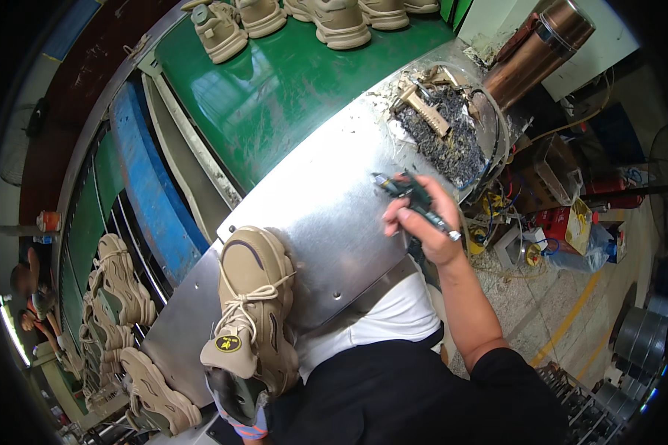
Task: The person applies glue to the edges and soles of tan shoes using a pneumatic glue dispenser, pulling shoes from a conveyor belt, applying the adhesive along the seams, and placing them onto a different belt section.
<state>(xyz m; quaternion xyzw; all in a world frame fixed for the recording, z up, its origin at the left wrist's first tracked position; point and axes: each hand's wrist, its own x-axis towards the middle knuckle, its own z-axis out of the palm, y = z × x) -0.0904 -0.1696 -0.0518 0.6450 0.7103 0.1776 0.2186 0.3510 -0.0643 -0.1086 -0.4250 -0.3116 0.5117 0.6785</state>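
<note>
One co-worker (41,304) is at far L, small and indistinct. Next, several beige sneakers (122,274) stand close together by dark bars; a lone beige shoe (163,393) leans near the lower L edge of the metal plate (334,193). Above them, a curved blue panel (145,170) runs alongside the green surface (274,104), which bears a row of sneakers (341,26) at its far end.

L of centre: the laced beige sneaker (260,311), toe pointing away from the wearer, round dark badge w/ yellow mark on its tongue, lies over the plate's near L part — whether sole & plate touch, cannot tell. L hand (249,429), in a gray glove w/ orange trim, is at the shoe's heel end, mostly hidden; finger state can't be told.

R of centre: R hand (427,219), bare, is above the plate, well apart from the sneaker. Its thumb & fingers curl together, pinching a slim dark green tool (419,199), approx. diagonal, metal tip pointing up-L. Just beyond: a dish of dark scraps (441,144) w/ a tan handle-like piece (423,107) on top, then a copper flask (538,52). Far R: mixed boxes (568,226) and gray metal cylinders (638,341).
</note>
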